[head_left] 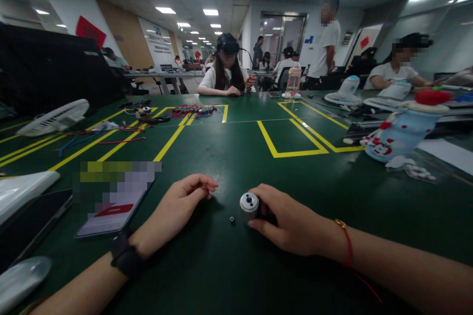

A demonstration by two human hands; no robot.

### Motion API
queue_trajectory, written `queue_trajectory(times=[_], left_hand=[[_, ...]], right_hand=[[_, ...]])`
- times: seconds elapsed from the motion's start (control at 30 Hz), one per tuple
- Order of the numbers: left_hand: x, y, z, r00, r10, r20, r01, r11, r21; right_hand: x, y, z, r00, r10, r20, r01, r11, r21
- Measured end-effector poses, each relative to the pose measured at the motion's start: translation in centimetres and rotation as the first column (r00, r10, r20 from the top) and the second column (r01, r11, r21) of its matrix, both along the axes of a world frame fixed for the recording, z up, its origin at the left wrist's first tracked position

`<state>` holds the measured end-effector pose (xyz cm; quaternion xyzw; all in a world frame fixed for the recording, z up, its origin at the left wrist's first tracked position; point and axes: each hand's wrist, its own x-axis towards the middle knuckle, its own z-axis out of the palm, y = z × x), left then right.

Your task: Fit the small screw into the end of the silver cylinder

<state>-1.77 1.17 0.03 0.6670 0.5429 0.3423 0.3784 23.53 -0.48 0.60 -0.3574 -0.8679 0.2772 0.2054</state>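
Note:
A silver metal cylinder (pixel 249 206) stands upright on the green table (pixel 221 266), its top face showing a dark centre hole and smaller holes. My right hand (pixel 283 219) is wrapped round it from the right, thumb and fingers on its side. Just left of the cylinder lies a tiny metal ring-like part (pixel 232 219), touched by neither hand. My left hand (pixel 186 202) rests on the table further left, fingers loosely curled and apart from the thumb, with nothing visible in it; the undersides of its fingers are partly hidden.
Left of my left hand lie a phone (pixel 118 206), a dark tablet-like slab (pixel 37 221) and a white mouse (pixel 24 280). Coloured wires (pixel 194 111) lie further back. A blue bottle (pixel 402 130) stands at the right. Across the table sits a person (pixel 227 69).

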Motion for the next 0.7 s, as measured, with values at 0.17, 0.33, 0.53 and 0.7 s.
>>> queue_trajectory(times=[0.17,0.33,0.53,0.7], left_hand=[[0.21,-0.23,0.21,0.999,-0.035,-0.028,0.035,0.999,0.006],[0.27,-0.37,0.52,0.993,-0.074,-0.090,0.075,0.997,0.003],[0.37,-0.58,0.63,0.975,-0.121,-0.189,0.135,0.989,0.066],[0.52,-0.83,0.54,0.946,-0.206,-0.252,0.239,0.965,0.107]], right_hand=[[0.00,-0.05,-0.07,0.999,-0.013,-0.039,0.012,1.000,-0.005],[0.15,-0.07,-0.17,0.998,-0.029,-0.048,0.029,1.000,-0.010],[0.21,-0.04,-0.20,0.998,-0.029,-0.052,0.028,0.999,-0.017],[0.14,0.08,-0.26,0.997,-0.026,-0.074,0.024,0.999,-0.027]])
